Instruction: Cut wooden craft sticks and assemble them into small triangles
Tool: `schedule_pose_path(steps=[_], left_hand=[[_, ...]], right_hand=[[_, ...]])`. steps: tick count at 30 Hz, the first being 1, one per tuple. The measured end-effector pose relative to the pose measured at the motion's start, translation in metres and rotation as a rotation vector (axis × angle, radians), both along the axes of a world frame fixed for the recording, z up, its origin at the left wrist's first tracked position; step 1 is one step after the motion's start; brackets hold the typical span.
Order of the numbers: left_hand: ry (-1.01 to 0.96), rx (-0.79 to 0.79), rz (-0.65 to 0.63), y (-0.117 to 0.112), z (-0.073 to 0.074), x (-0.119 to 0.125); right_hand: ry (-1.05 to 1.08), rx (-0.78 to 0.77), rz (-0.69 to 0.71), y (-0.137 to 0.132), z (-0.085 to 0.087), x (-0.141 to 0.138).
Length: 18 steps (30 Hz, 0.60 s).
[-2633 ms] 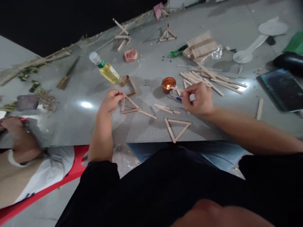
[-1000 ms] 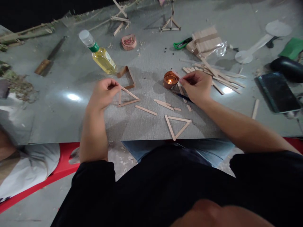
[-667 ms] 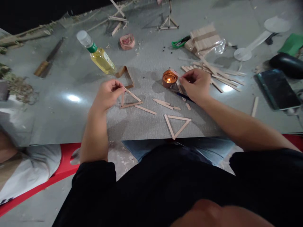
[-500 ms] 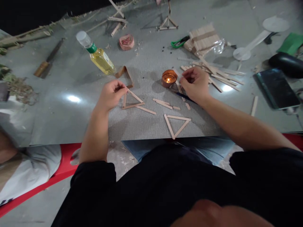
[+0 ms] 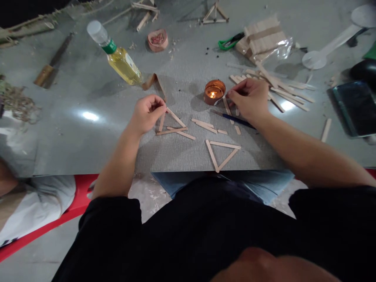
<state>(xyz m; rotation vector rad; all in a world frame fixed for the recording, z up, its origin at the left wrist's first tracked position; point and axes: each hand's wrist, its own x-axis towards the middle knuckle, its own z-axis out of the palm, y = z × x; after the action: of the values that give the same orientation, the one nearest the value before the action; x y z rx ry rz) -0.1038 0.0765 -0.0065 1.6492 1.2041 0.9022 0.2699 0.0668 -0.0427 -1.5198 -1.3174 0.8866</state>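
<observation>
My left hand pinches the top corner of a triangle made of craft sticks. The triangle's lower side crosses a loose craft stick. Close to the right rim of a small lit candle cup, my right hand has its thumb and fingers drawn together; what they hold, if anything, is hidden. A dark blue pen-like tool lies under that hand. Nearer the table edge rests a second craft-stick triangle, with short stick pieces above it.
A bottle of yellow liquid stands behind my left hand. Loose craft sticks and a packet of them lie beyond my right hand, with green-handled scissors. A knife is far left, a phone far right.
My view has shifted a little. My left hand and the triangle it pinches have moved slightly right, further over the loose stick. My right hand stays beside the candle cup.
</observation>
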Motion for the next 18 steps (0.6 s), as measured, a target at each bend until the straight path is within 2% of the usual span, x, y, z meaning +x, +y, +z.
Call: schedule_pose_path(steps=[3, 8, 13, 15, 18], left_hand=[[-0.055, -0.015, -0.005, 0.001, -0.004, 0.003], [-0.023, -0.095, -0.045, 0.004, -0.012, 0.000], [-0.118, -0.068, 0.012, 0.006, -0.010, -0.003], [-0.201, -0.050, 0.057, 0.008, -0.005, -0.006], [-0.271, -0.051, 0.091, 0.012, 0.004, -0.014]], right_hand=[[0.003, 0.009, 0.006, -0.001, -0.001, 0.001], [0.000, 0.013, 0.001, -0.001, -0.001, 0.001], [0.041, 0.091, -0.077, 0.003, -0.001, 0.009], [0.040, 0.168, -0.120, -0.002, 0.006, 0.011], [0.022, 0.310, -0.122, -0.021, 0.027, 0.003]])
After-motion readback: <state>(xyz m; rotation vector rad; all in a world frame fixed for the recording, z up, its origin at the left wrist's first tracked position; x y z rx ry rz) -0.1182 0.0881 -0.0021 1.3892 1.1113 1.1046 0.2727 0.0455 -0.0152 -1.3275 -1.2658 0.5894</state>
